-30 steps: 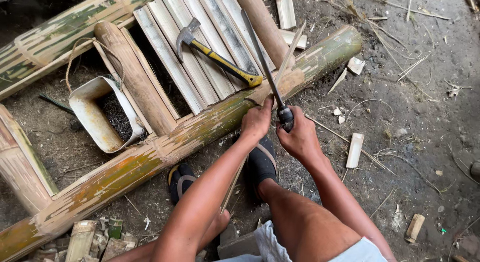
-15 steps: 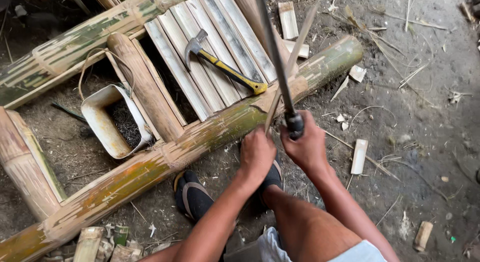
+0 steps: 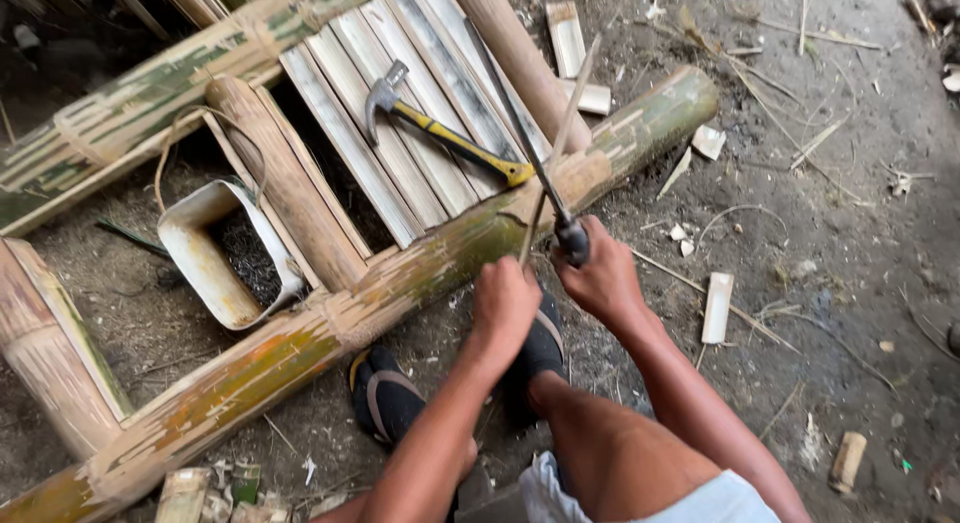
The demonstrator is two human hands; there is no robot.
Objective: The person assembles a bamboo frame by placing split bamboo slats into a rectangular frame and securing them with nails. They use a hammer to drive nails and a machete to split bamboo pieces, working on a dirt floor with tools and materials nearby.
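My right hand fists the knife; left hand pinches a bamboo strip centre, over the pole. Tub left holds dark bits, unclear.

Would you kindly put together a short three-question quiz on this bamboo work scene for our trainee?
1. True or false: the hammer lies on the split bamboo slats.
2. Which hand grips the knife: A left hand, B right hand?
3. Fill in: the left hand holds a thin bamboo ____ beside the blade.

Key: 1 true; 2 B; 3 strip.
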